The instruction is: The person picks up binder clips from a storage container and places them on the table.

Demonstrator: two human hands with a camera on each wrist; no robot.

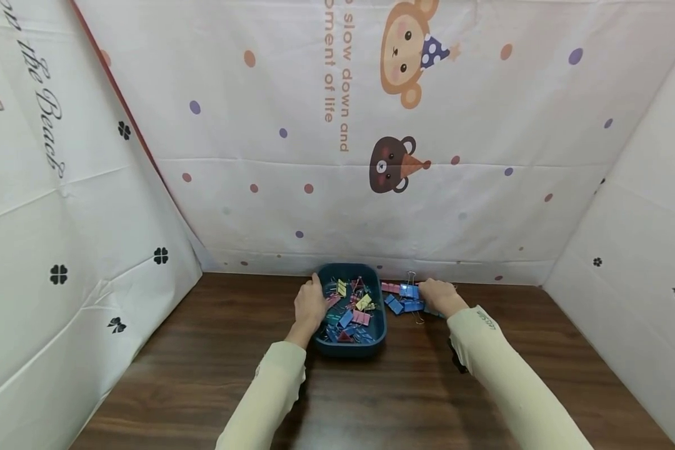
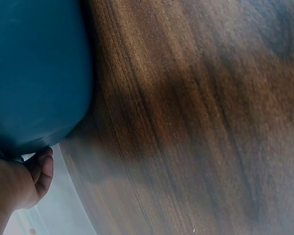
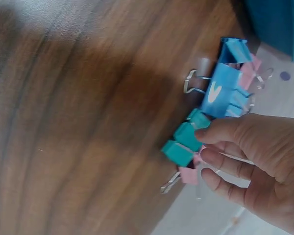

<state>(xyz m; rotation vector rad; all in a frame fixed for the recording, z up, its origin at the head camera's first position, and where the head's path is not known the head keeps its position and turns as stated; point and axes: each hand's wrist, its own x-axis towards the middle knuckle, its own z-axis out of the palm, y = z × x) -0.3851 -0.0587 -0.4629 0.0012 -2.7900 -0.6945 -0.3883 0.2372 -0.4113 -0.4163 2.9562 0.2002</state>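
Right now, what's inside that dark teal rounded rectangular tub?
Inside the dark teal rounded rectangular tub are jumbled metal binder clips: blue, pink, yellow, green, red. Upper clips cover others, so what lies beneath is hidden.

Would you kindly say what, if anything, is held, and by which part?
Left hand grips the bin by its left rim; right hand at green clips, hold unclear.

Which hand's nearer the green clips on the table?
Right. Right hand is at the green clips; left hand is farther off, across the bin from them, gripping its left side.
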